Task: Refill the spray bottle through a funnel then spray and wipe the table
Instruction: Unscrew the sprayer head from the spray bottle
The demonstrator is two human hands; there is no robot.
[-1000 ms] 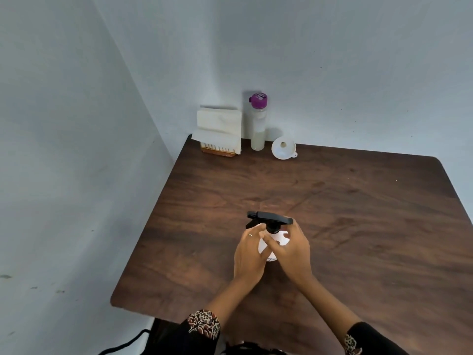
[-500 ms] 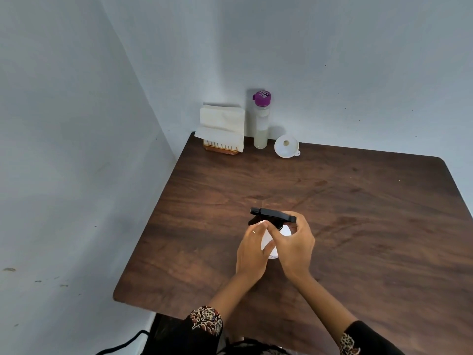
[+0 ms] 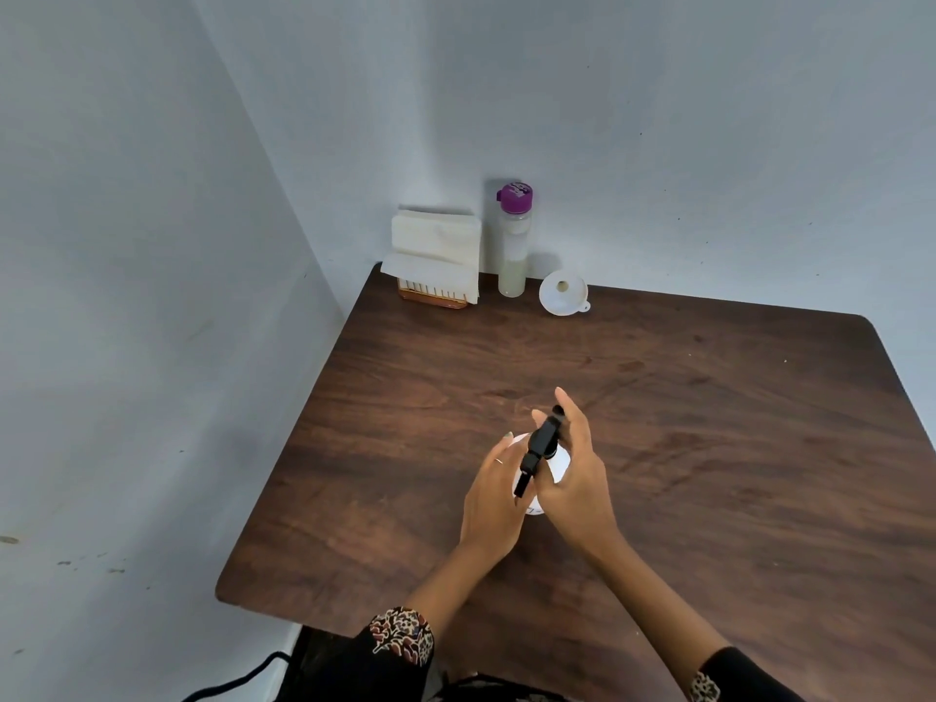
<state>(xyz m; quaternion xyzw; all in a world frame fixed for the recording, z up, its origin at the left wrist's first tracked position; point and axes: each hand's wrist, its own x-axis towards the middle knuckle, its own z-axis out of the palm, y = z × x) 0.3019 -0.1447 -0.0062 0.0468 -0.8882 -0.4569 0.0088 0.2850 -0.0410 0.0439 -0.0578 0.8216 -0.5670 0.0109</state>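
Observation:
A white spray bottle (image 3: pixel 558 466) with a black trigger head (image 3: pixel 540 448) stands upright on the dark wooden table (image 3: pixel 709 448), near its middle. My left hand (image 3: pixel 494 499) wraps the bottle's left side. My right hand (image 3: pixel 575 478) grips the black trigger head at the neck; the head points towards me and to the left. At the far edge a white funnel (image 3: pixel 563 293) lies mouth up. Left of it stands a clear refill bottle (image 3: pixel 514 245) with a purple cap, partly full of pale liquid.
A stack of white paper napkins (image 3: pixel 435 250) sits in an orange holder at the far left corner, against the wall. Grey walls close in the table's left and far sides. A black cable (image 3: pixel 238 681) runs on the floor at lower left.
The black trigger head has turned on the bottle: it lay crosswise pointing left, now it points towards me. My right hand turned with it; the bottle stays in place.

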